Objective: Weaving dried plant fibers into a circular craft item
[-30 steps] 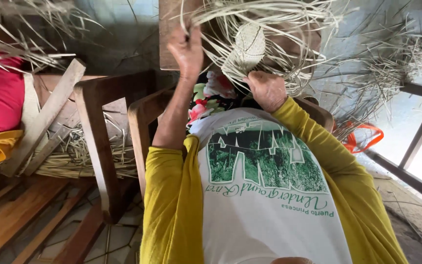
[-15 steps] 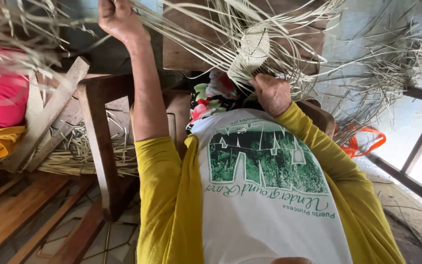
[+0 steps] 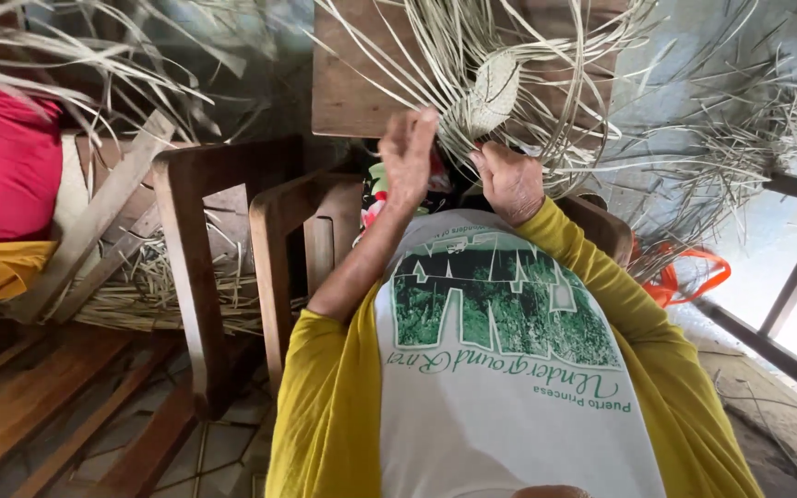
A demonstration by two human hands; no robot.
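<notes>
Wooden chairs [image 3: 197, 258] and loose straw [image 3: 154, 286] crowded the floor. Both hands, left hand [image 3: 408, 155] and right hand [image 3: 509, 180], closed their grip on strips at the woven piece [image 3: 491, 92], held before a brown board [image 3: 352, 83].

Pale straw weave [image 3: 493, 92]; yellow sleeves [image 3: 325, 406]; red cushion [image 3: 2, 161].

No packages, labels, signs or screens visible; only print is green graphic on white shirt front [image 3: 500, 332].
</notes>
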